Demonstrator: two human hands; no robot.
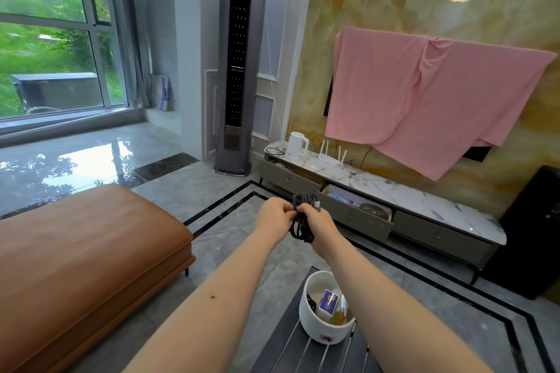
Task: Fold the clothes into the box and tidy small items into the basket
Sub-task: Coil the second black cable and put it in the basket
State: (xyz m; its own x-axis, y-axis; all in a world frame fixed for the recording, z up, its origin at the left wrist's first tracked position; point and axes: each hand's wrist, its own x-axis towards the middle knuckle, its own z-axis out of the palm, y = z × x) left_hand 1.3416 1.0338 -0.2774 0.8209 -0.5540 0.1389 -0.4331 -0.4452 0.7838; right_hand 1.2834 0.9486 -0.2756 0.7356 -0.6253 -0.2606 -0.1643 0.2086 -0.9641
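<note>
From the head camera, two bare forearms reach forward, and the left hand and right hand both pinch one coiled black cable, held in the air above the grey tiled floor. Nearer the camera, one round white basket stands on a dark slatted table, holding one purple card box among other small items. One pink cloth hangs on the marble wall above a long cabinet with one drawer open.

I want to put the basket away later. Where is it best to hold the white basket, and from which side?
Grip the basket by its rim at the near-left, coming from above. It stands upright on the dark table with its top open, and the smooth round wall offers no handle. The far-right rim lies under the right forearm, and a small box stands inside, so keep fingers shallow.
</note>
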